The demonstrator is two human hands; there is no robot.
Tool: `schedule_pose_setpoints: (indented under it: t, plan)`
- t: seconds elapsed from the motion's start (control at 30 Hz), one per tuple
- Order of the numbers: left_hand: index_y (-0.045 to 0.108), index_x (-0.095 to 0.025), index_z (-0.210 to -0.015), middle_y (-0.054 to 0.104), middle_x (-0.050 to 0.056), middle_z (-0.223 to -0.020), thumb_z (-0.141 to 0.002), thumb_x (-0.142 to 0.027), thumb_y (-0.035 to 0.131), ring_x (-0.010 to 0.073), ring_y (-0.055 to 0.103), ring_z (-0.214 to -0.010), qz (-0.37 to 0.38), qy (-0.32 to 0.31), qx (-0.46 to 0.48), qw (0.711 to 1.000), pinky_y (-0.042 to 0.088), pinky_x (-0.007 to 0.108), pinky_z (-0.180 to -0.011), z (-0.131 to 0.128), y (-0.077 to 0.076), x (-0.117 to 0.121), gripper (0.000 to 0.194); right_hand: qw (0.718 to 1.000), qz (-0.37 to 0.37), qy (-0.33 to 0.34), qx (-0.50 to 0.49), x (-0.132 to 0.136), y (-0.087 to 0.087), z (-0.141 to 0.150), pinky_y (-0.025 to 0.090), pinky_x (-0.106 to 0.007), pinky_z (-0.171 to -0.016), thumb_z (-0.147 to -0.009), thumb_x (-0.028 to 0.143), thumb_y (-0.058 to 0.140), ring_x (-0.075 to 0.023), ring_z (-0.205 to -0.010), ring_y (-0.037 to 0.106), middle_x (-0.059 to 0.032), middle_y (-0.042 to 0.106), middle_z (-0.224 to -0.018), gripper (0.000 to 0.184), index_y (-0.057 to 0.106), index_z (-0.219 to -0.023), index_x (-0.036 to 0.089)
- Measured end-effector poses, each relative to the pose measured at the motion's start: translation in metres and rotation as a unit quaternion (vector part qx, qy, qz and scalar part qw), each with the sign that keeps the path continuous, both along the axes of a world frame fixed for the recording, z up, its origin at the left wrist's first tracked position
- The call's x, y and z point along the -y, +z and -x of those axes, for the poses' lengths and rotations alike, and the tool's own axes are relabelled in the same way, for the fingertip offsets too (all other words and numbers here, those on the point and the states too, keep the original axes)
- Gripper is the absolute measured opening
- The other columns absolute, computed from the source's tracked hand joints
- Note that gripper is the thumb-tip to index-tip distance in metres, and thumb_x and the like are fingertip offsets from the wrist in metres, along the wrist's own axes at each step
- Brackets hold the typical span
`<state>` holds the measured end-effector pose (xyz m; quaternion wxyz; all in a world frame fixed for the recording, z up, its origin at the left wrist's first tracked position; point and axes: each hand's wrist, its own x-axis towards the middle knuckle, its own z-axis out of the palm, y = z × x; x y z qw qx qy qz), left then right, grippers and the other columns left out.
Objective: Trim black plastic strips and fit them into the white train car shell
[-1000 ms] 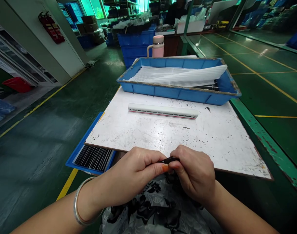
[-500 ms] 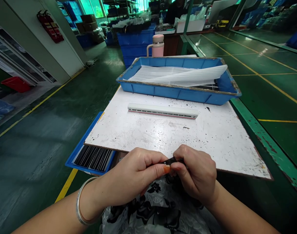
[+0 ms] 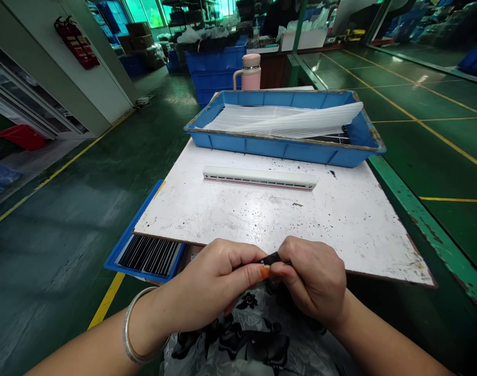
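Green-painted factory floor (image 3: 66,209) with yellow lane lines spreading across both sides of the frame. Upper left: a red fire-extinguisher cabinet (image 3: 77,36) on a pale wall. Top centre: stacked blue crates (image 3: 210,68) and, just in front of them, a pink-and-white insulated flask (image 3: 251,73).

Centre of the frame: a paint-spattered white work board (image 3: 262,224). Along its far edge, a blue plastic tray (image 3: 277,151) holding a pile of long white strips (image 3: 285,121), with a few dark strips showing beneath them at the right end. Mid-board, lying flat and well apart from the hands, a long white slotted profile (image 3: 259,178). Beyond the board's near left corner, a smaller blue tray (image 3: 123,261) packed with rows of black strips (image 3: 149,255).

Bottom centre, above a floral-print lap (image 3: 254,334): left hand (image 3: 210,284), with a silver bangle (image 3: 126,326) at the wrist, and right hand (image 3: 312,279), both closed in a tight fingertip pinch, both grasping one small black piece (image 3: 271,259) just off the board's near edge. Orange patch on the left thumb (image 3: 265,271), too small to tell whether polish or tape.

Work in hand, judging by the pinch: close fingertip handling of that piece. Call of the next move: steady fingertips and fine control, given its small size.
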<state>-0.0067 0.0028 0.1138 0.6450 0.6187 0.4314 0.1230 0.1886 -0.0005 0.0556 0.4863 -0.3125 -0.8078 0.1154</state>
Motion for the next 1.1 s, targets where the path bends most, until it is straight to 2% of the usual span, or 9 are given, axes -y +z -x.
schedule_pose_setpoints:
  t: [0.27,0.6,0.93,1.1]
  plan:
    - [0.065,-0.017,-0.087,0.044,-0.006,-0.055,-0.097,-0.048,0.050,0.0064,0.043,-0.046,-0.003,-0.002,0.002,1.000,0.032,0.018,-0.044,-0.0004,0.0017,0.0001,0.036,0.999,0.032,-0.010,-0.001,-0.0018,0.0010,-0.0007,0.032,-0.024,-0.050,-0.104,0.036,0.042,-0.0091,-0.052,0.044,0.0021,0.048,-0.061,0.034,0.052,-0.077,0.018]
    - [0.062,-0.017,-0.083,0.044,-0.006,-0.052,-0.097,-0.046,0.051,0.0065,0.043,-0.046,0.000,-0.001,0.000,1.000,0.030,0.019,-0.044,0.0013,-0.0006,0.0005,0.034,1.000,0.007,0.004,0.014,-0.0009,0.0035,-0.0010,0.026,-0.027,-0.048,-0.103,0.029,0.043,-0.0102,-0.049,0.035,0.0038,0.041,-0.056,0.036,0.047,-0.068,0.020]
    - [0.064,-0.017,-0.086,0.044,-0.006,-0.055,-0.098,-0.045,0.050,0.0061,0.043,-0.046,-0.007,-0.006,-0.001,1.000,0.032,0.018,-0.044,0.0007,0.0010,0.0000,0.034,0.999,0.034,-0.005,0.013,-0.0013,0.0033,-0.0012,0.033,-0.024,-0.049,-0.104,0.036,0.041,-0.0100,-0.051,0.044,0.0019,0.049,-0.060,0.035,0.053,-0.076,0.018]
    - [0.064,-0.016,-0.083,0.044,-0.006,-0.056,-0.097,-0.044,0.051,0.0058,0.044,-0.047,-0.006,-0.005,0.001,1.000,0.032,0.018,-0.044,0.0013,0.0004,0.0006,0.034,0.999,0.029,-0.001,0.018,-0.0005,0.0009,-0.0013,0.030,-0.026,-0.048,-0.104,0.035,0.041,-0.0102,-0.049,0.042,0.0021,0.047,-0.057,0.038,0.052,-0.071,0.019]
